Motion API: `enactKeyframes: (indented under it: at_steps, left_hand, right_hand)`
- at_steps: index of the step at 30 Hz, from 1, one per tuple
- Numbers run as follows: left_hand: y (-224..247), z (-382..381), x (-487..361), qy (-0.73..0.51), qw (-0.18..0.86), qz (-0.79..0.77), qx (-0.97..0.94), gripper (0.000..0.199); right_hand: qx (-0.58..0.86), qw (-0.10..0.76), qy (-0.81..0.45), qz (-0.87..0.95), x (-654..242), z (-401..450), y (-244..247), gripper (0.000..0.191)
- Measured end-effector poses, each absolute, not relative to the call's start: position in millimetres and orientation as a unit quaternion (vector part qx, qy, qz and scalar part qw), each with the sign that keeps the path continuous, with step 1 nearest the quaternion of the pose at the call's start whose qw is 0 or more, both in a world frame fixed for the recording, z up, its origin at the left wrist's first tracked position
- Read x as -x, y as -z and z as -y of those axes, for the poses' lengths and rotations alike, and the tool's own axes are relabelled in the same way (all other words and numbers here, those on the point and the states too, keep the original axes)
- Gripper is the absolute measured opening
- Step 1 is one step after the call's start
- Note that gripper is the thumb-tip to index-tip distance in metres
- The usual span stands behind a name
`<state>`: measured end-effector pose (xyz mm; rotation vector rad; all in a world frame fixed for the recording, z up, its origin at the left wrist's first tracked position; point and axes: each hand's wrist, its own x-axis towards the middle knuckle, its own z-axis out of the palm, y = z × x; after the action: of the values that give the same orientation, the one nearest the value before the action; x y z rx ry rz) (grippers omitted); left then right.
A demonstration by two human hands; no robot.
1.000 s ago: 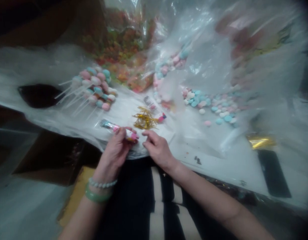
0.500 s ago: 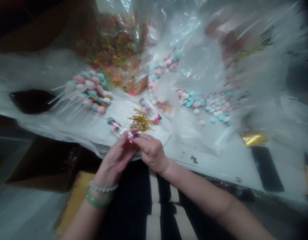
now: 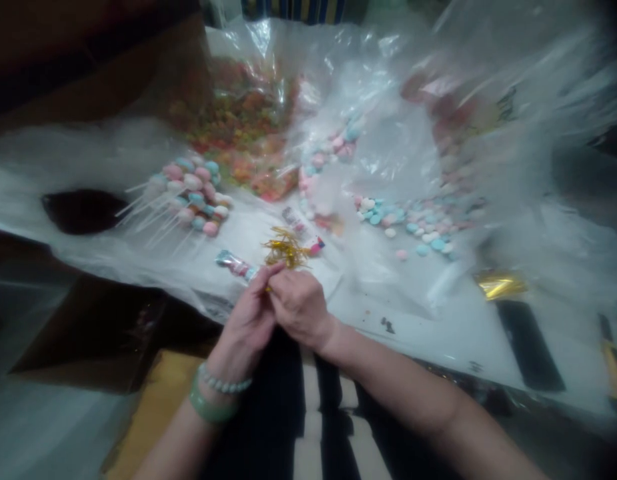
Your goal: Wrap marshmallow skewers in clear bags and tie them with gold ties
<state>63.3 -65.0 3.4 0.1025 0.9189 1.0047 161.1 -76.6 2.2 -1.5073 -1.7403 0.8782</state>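
My left hand is closed on a clear-wrapped candy stick with pink, blue and white pieces, which sticks out past its fingers to the left. Pressed against it, my right hand is pinched shut at the wrapper's near end, with a small glint of gold showing between the hands. The fingers hide most of that end. Just beyond lies a loose pile of gold twist ties. Next to the pile is another wrapped candy packet with a pink and blue end.
Marshmallow-like candies on white sticks lie at the left, near a dark object. Behind is a bag of colourful gummies. Loose pastel candies spill from clear plastic. At right are a gold strip and a black phone-like slab.
My hands have drawn closer together, and the right hand now covers the wrapper's pink end. The view has shifted slightly, so the table's things sit lower.
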Motion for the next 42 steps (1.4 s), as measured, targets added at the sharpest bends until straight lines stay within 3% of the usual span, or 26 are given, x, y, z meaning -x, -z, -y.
enactKeyframes:
  at_steps: [4, 7, 11, 13, 17, 21, 24, 27, 29, 31, 37, 42]
  left_hand:
    - [-4, 72, -42, -0.421, 0.808, -0.399, -0.104, 0.026]
    - [0, 74, -28, -0.375, 0.806, -0.422, -0.178, 0.038]
    - [3, 74, -19, -0.425, 0.717, -0.476, -0.282, 0.016]
    - [2, 75, -20, -0.421, 0.711, -0.461, -0.323, 0.025]
    - [4, 82, -27, -0.280, 0.780, -0.442, -0.344, 0.036]
    - [12, 80, -25, -0.368, 0.580, -0.610, -0.394, 0.029]
    - [13, 72, -14, -0.451, 0.485, -0.659, -0.356, 0.025]
    - [8, 63, -5, -0.482, 0.536, -0.641, -0.262, 0.026]
    - [4, 59, -2, -0.486, 0.583, -0.617, -0.209, 0.027]
    - [2, 57, 0, -0.487, 0.613, -0.596, -0.179, 0.025]
    - [7, 52, 4, -0.474, 0.663, -0.564, -0.136, 0.017]
    - [11, 50, 2, -0.441, 0.699, -0.546, -0.137, 0.017]
  right_hand:
    - [0.526, 0.365, -0.654, 0.404, -164, 71, 2, 0.011]
    - [0.477, 0.364, -0.764, 0.239, -168, 76, 2, 0.009]
    - [0.563, 0.436, -0.584, 0.390, -173, 80, -8, 0.005]
    - [0.557, 0.483, -0.519, 0.432, -173, 77, -14, 0.013]
    - [0.463, 0.497, -0.652, 0.336, -163, 66, -13, 0.029]
    - [0.486, 0.539, -0.605, 0.326, -156, 47, -3, 0.024]
    - [0.565, 0.465, -0.464, 0.500, -163, 15, -1, 0.014]
    - [0.651, 0.286, -0.188, 0.677, -174, -27, 1, 0.015]
    - [0.662, 0.169, -0.118, 0.720, -178, -49, 5, 0.017]
    - [0.661, 0.127, -0.104, 0.732, -178, -62, 10, 0.017]
    - [0.653, 0.143, -0.102, 0.736, -180, -56, 15, 0.023]
    - [0.668, 0.249, -0.176, 0.679, -191, -52, 14, 0.019]
